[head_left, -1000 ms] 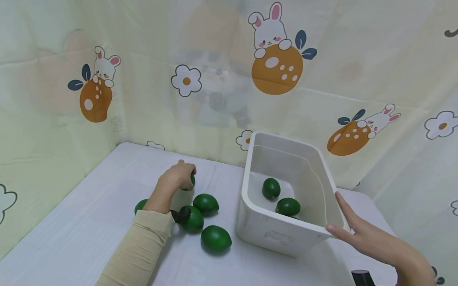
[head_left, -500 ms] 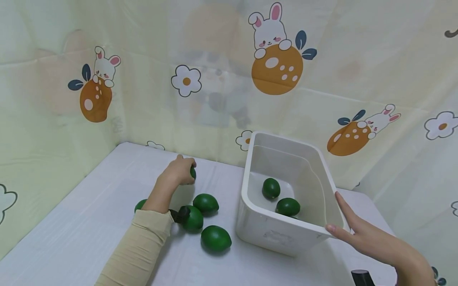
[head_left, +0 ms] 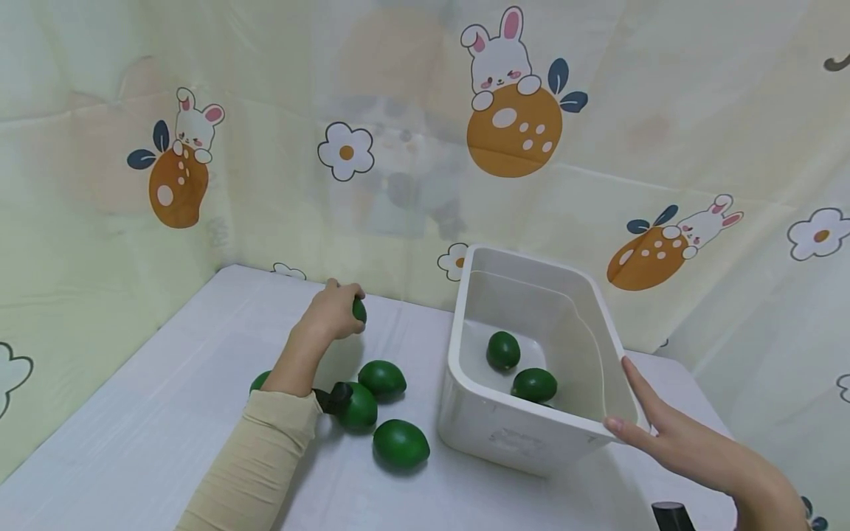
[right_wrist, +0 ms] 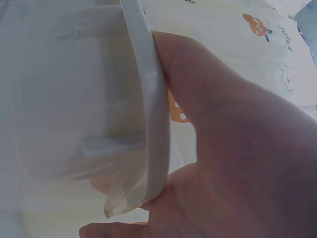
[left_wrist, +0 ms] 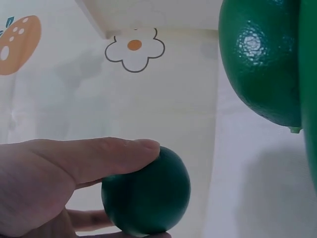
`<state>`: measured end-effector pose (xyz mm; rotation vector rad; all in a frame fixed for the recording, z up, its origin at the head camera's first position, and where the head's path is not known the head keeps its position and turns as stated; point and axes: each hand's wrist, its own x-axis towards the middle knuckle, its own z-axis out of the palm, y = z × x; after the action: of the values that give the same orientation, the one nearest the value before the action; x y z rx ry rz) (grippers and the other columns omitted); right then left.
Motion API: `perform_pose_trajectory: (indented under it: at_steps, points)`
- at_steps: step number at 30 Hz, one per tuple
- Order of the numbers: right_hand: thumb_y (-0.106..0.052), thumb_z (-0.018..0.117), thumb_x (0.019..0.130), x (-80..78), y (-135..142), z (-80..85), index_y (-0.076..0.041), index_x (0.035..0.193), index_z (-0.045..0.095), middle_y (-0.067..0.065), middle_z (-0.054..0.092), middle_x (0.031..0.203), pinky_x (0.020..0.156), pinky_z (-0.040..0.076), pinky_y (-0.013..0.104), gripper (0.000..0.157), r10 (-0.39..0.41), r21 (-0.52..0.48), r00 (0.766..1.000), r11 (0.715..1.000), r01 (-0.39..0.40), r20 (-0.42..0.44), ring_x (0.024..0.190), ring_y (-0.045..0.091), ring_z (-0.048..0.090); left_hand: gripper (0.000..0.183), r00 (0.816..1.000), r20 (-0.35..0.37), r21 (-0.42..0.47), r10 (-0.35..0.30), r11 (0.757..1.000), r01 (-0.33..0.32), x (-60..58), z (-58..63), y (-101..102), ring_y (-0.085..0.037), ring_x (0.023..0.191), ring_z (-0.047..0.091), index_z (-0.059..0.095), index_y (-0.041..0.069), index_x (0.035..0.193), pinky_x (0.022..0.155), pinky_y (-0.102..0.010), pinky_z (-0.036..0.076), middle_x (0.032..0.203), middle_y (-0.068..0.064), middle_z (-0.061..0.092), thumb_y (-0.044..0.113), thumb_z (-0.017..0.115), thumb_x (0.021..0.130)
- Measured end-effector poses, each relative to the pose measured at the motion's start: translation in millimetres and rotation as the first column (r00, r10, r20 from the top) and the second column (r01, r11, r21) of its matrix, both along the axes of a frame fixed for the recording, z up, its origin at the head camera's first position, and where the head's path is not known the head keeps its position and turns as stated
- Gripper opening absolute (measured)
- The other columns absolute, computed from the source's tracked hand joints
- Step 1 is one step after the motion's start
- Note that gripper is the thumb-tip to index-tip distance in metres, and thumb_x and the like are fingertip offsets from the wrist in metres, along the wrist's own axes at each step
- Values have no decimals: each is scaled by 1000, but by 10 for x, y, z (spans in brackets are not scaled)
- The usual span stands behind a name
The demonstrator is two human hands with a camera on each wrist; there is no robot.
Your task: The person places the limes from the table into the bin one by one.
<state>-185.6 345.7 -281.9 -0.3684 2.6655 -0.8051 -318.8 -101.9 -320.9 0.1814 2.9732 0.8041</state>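
Note:
In the head view my left hand is over the far part of the table and holds a green lime between thumb and fingers. The left wrist view shows the thumb on top of this lime and fingers beneath it. My right hand grips the near right corner of a white plastic bin, with thumb and fingers on either side of the corner. Limes lie on the bin's floor. Nearer me sit loose limes, and one lime is partly hidden behind my left forearm.
A white cloth covers the table. Behind it hangs a curtain printed with rabbits and flowers, close to the bin's back. A black cylindrical object shows at the bottom edge, below my right hand.
My left hand has moved a little away from me and up with the lime in its grip. The right hand and the bin have stayed put.

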Motion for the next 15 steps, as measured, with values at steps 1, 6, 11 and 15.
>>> perform_pose_trajectory:
  at_steps: [1,6,11,15]
  points:
    - [-28,45,100,-2,-1,0,-30,147,-25,24,-10,156,77,33,78,85,1,-1,1000,1000,-1,0,130,54,15,55,1000,-6,8,5,1000,-5,0,1,3,-38,107,52,50,8,134,86,-45,50,131,-25,41,16,69,83]
    - [-28,45,100,2,-11,5,-28,147,-25,26,-9,155,76,35,78,85,-1,8,1000,1000,1,-2,130,55,16,54,999,-49,46,19,999,-17,13,28,12,-38,107,53,50,8,134,85,-45,52,131,-25,40,17,70,84]
    - [-29,45,100,0,-1,0,-28,147,-25,25,-10,156,77,35,78,85,-10,9,1000,1000,10,9,130,54,16,55,996,-87,92,34,995,-26,45,101,29,-40,111,53,49,10,135,89,-48,51,136,-26,36,18,70,85]
    - [-31,45,100,5,18,-13,-29,147,-25,21,-11,157,82,31,78,85,-19,26,1000,999,19,8,133,51,13,55,993,-108,111,41,993,-29,72,163,45,-41,114,51,48,13,136,90,-48,51,139,-24,34,19,70,85]
